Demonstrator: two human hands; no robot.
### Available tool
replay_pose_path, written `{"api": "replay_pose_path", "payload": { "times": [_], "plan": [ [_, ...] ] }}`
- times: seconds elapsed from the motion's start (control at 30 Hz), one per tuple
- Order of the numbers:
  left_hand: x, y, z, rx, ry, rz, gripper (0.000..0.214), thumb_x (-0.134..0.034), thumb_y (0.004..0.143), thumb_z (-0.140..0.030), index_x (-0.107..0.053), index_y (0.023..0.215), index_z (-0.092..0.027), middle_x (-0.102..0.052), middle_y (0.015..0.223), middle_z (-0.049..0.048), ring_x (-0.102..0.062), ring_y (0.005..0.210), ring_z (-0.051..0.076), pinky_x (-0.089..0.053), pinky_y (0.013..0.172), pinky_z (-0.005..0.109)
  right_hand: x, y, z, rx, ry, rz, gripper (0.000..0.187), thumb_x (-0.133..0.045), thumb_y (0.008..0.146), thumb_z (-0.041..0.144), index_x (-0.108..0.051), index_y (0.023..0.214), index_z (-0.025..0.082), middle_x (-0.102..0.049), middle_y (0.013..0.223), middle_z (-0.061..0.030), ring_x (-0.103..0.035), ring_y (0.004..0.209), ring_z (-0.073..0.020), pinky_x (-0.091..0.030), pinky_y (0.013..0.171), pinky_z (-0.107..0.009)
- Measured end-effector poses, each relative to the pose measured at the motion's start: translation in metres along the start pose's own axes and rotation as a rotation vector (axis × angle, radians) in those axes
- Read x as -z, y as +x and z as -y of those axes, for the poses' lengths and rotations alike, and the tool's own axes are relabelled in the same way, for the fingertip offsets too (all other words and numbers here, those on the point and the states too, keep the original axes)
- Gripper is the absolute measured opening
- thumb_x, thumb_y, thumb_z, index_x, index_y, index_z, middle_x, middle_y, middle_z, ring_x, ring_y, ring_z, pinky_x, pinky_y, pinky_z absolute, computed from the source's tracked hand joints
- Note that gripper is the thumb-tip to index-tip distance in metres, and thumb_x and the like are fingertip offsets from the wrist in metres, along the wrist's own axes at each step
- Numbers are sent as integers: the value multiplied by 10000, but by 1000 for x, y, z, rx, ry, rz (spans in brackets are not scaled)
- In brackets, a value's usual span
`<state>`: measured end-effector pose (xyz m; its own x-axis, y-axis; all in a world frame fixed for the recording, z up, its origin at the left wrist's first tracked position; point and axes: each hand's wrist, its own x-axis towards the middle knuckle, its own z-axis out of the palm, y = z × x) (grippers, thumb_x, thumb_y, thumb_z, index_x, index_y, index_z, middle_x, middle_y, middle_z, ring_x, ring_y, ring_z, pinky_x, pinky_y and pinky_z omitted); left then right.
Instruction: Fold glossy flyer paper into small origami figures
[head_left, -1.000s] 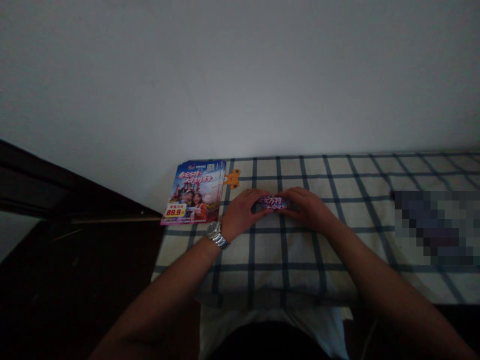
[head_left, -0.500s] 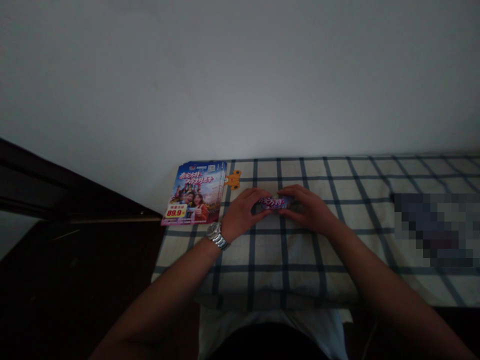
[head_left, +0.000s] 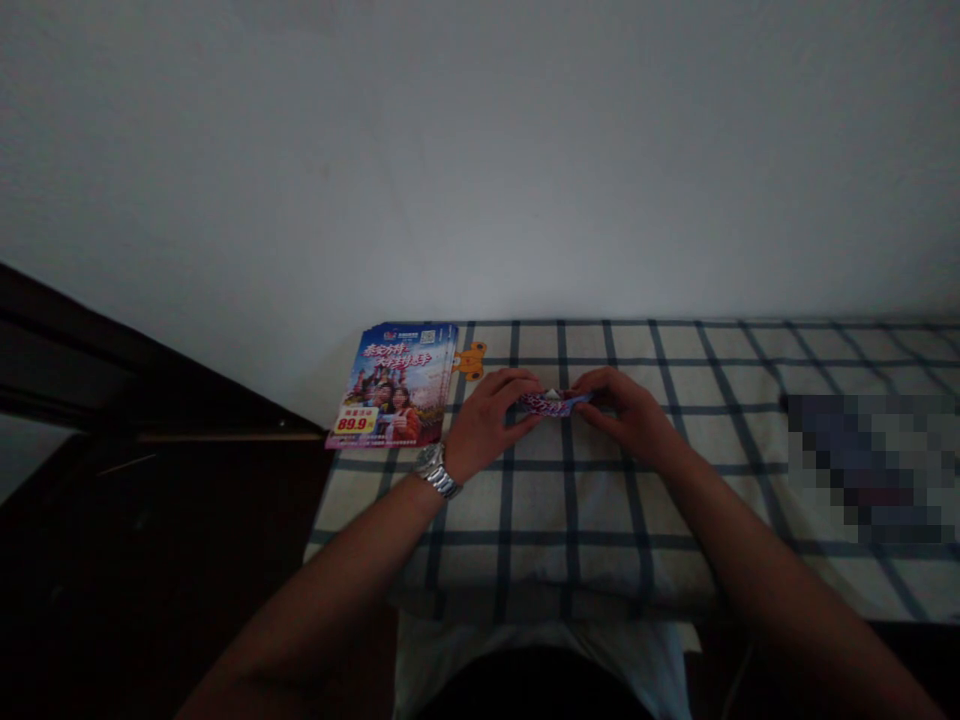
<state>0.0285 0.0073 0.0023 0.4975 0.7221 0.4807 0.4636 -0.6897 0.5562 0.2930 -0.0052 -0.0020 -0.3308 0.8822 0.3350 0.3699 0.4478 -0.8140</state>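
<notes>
Between my two hands is a small folded paper (head_left: 551, 404), purple and pink with white lettering like that on the flyers. A pale piece of it sticks up in the middle. My left hand (head_left: 491, 420), with a silver watch at the wrist, pinches its left end. At the right end, the thumb and fingers of my right hand (head_left: 626, 412) are closed on it. The fingertips hide both ends. Left of my left hand lies a stack of printed flyers (head_left: 394, 385), the top one showing two people and the price 89.9.
A checked cloth (head_left: 536, 500) covers the table, which meets a pale wall (head_left: 480, 160) at the back. An orange bear figure (head_left: 472, 361) is beside the flyers. A blurred-out dark object (head_left: 862, 465) lies at the right. Dark floor shows past the left edge.
The folded paper has tilted and opened slightly, and a pale part now shows at its top. My right hand has shifted a little to the right with its end.
</notes>
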Motion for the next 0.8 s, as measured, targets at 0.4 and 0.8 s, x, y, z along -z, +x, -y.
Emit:
{"api": "replay_pose_path", "payload": {
  "times": [0.4,0.8],
  "plan": [
    [-5,-3,10,153,78,14,714,-672,940,-281,-323,1562,-262,-468,1492,107,-454,1393,261,-387,1208,477,17,5,-7,48,-220,-223,118,-656,928,324,-633,1019,252,-642,1076,-79,-672,998,-242,-643,817,-411],
    [-12,-5,19,122,200,84,437,-655,945,-336,-569,1360,-232,-528,1404,92,-499,1318,285,-411,1158,515,47,5,-27,-48,-494,-442,144,-637,907,342,-640,989,224,-635,997,-78,-644,836,-213,-628,732,-369]
  ]
}}
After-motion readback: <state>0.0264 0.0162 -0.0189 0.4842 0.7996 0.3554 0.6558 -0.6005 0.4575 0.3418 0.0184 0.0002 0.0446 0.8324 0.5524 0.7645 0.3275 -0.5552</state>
